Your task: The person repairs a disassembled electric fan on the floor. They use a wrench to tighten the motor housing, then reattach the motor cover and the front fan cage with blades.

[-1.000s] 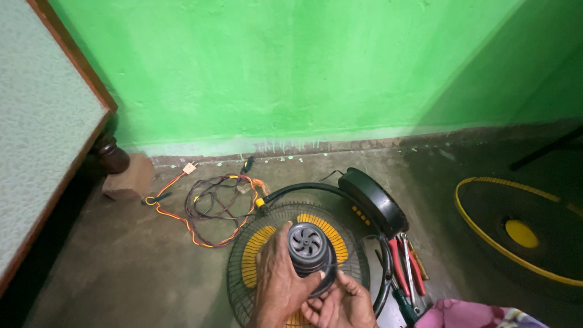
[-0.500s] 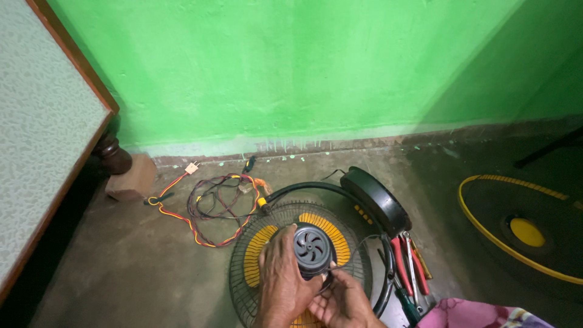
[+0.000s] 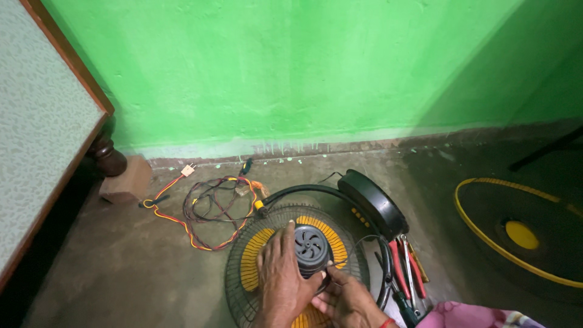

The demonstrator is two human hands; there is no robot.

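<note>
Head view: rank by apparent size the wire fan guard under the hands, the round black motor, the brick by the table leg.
1. wire fan guard, partly cut off by the frame.
2. brick.
3. round black motor, nearer the camera and partly hand-covered, so 2 versus 3 is unsure.

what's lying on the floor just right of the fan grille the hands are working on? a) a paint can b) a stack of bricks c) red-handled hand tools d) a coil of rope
c: red-handled hand tools lie on the floor beside the wire fan grille, to the right of the hands, whose left hand and right hand cup the black motor.
</note>
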